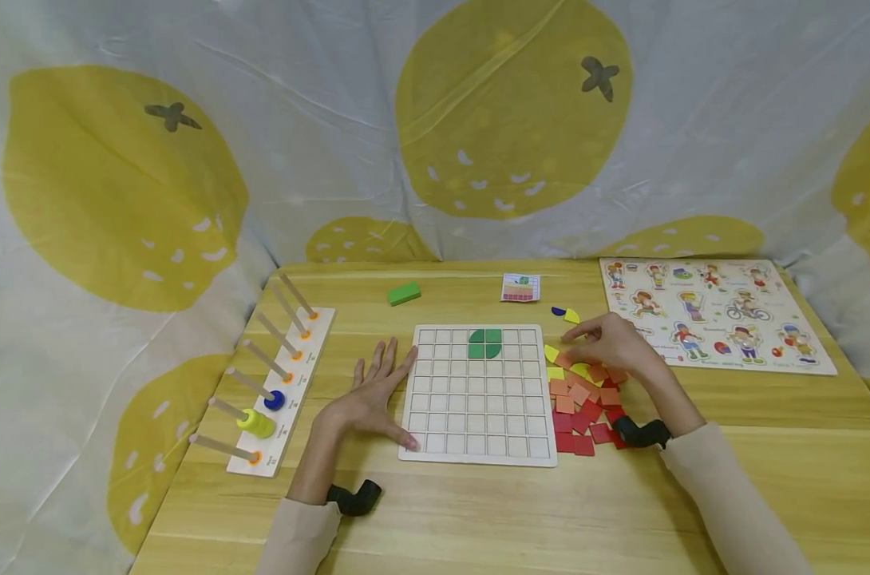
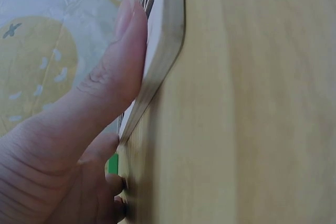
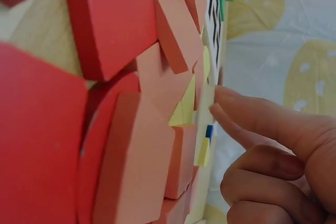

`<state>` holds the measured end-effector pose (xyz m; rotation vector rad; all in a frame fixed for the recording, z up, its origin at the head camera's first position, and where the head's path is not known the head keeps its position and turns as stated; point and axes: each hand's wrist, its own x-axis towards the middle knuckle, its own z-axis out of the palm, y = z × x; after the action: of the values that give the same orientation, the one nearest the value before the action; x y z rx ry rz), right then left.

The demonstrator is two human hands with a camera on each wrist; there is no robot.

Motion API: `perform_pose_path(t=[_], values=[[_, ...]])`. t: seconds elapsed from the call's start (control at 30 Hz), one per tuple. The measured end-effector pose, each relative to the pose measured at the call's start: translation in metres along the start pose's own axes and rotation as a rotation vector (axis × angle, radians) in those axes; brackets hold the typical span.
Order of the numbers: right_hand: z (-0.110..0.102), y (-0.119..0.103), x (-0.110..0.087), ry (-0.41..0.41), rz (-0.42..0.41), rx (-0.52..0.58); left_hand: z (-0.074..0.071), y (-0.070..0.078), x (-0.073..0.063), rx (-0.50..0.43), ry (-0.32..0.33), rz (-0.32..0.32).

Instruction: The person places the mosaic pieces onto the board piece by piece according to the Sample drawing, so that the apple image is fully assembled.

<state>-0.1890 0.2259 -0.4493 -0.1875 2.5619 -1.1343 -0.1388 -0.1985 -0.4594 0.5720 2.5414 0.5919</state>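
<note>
A white grid board (image 1: 476, 409) lies on the table, with green pieces (image 1: 494, 336), some with rounded corners, grouped in its upper part. My left hand (image 1: 366, 409) is spread along the board's left side, its thumb (image 2: 118, 56) resting on the near left corner. My right hand (image 1: 610, 350) hovers at the far end of a pile of red and orange square tiles (image 1: 586, 415), near a yellow piece (image 1: 551, 353). In the right wrist view its thumb and index finger (image 3: 262, 114) reach forward with nothing visible between them; the other fingers are bent.
Left of the board stands a peg rack (image 1: 313, 351) with yellow rings (image 1: 257, 423) and a blue ring (image 1: 274, 400). Behind are a green block (image 1: 404, 293), a small pattern card (image 1: 520, 288) and a blue piece (image 1: 559, 311). A picture puzzle board (image 1: 708, 319) lies at right.
</note>
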Motion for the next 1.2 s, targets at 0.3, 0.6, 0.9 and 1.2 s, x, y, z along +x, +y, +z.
perform_pose_path(t=[0.3, 0.6, 0.9, 1.2], values=[[0.006, 0.0, 0.005, -0.064, -0.006, 0.018, 0.002, -0.007, 0.0, -0.07, 0.022, 0.046], [-0.005, -0.002, 0.019, 0.097, 0.034, 0.026, 0.006, -0.013, 0.003, -0.102, 0.038, 0.083], [-0.011, 0.008, 0.035, 0.157, 0.119, 0.031, 0.001, -0.001, 0.001, -0.021, -0.009, -0.005], [-0.007, 0.005, 0.04, 0.194, 0.134, 0.016, 0.0, -0.002, 0.002, -0.013, 0.0, -0.014]])
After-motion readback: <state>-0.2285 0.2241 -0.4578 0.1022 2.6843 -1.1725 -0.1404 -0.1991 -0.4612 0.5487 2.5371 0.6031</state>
